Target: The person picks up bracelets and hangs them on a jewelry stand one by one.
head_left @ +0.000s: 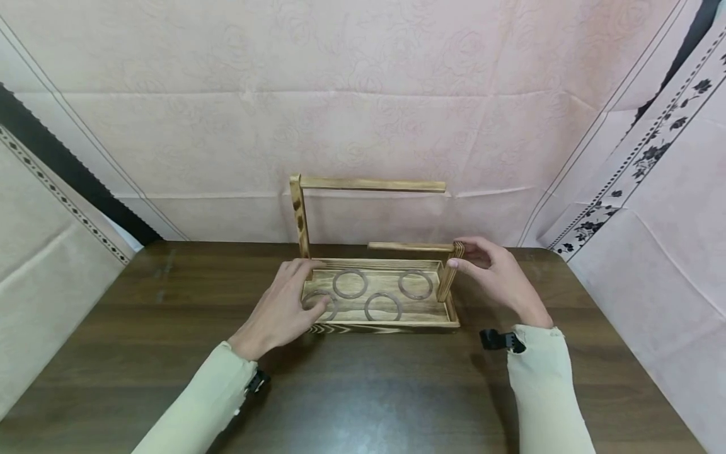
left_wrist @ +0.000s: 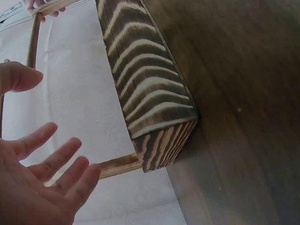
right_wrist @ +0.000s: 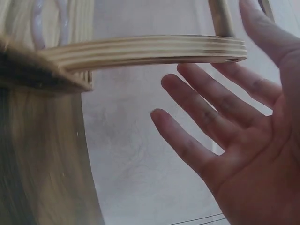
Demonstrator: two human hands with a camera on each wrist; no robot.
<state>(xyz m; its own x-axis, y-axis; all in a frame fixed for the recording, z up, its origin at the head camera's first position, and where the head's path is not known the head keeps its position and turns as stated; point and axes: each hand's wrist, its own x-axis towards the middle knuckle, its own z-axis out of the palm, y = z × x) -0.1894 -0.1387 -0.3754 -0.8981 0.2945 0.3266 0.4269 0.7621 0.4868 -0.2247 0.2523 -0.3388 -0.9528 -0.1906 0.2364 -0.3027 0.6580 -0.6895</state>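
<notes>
A shallow wooden tray (head_left: 391, 326) with dark striped grain stands on the table, several clear rings (head_left: 383, 307) lying in it. At its left end rises a tall wooden post (head_left: 299, 214) with a long crossbar (head_left: 371, 184) reaching right from its top. My left hand (head_left: 286, 306) rests at the tray's left end, fingers loosely spread in the left wrist view and thumb over one ring. My right hand (head_left: 499, 274) pinches the top of the right wooden post (head_left: 450, 277) between thumb and fingers. A shorter rod (head_left: 408, 246) runs left from that post's top.
The dark wooden table (head_left: 363, 391) meets a pale patterned cloth (head_left: 363, 126) behind the tray. More cloth hangs at both sides. Each sleeve has a black wrist strap (head_left: 499, 340) near its cuff.
</notes>
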